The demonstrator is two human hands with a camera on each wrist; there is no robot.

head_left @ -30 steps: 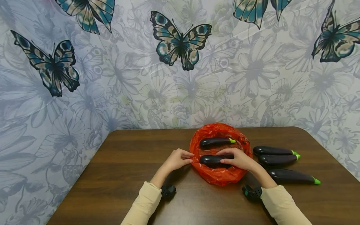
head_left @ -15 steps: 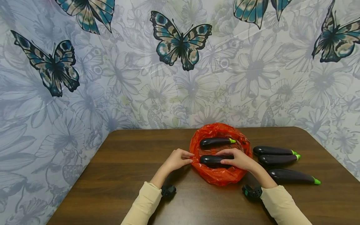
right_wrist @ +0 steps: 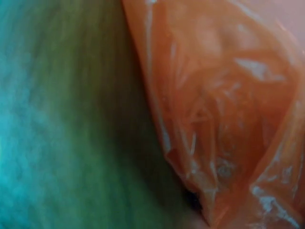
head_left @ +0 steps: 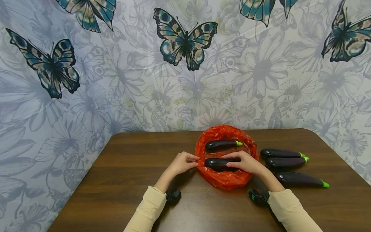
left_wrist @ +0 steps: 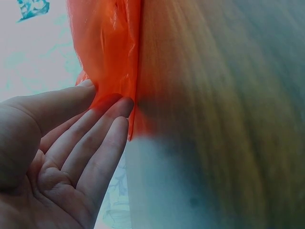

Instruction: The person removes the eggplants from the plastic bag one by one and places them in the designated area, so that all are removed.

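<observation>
A red plastic bag (head_left: 224,183) stands on the table with its mouth spread into a round opening. My left hand (head_left: 182,163) pinches the bag's left rim between thumb and fingers; the left wrist view shows this hand (left_wrist: 66,152) at the thin red film (left_wrist: 112,47). Reaching in over the right rim, my right hand (head_left: 245,163) grips the nearer eggplant (head_left: 214,164) and covers its right end. Behind it in the bag lies another eggplant (head_left: 219,145), its green tip to the right. In the right wrist view the bag (right_wrist: 228,114) hides my right hand.
Right of the bag, two eggplants (head_left: 279,153) (head_left: 285,162) lie side by side on the brown wooden table (head_left: 139,154). A larger eggplant (head_left: 299,179) lies nearer me, partly behind my right forearm. A butterfly-patterned cloth or wall covering (head_left: 162,96) rises behind the table.
The head view has shifted slightly, so everything sits a little higher in it. Both hands, the bag and the eggplants keep their places relative to one another.
</observation>
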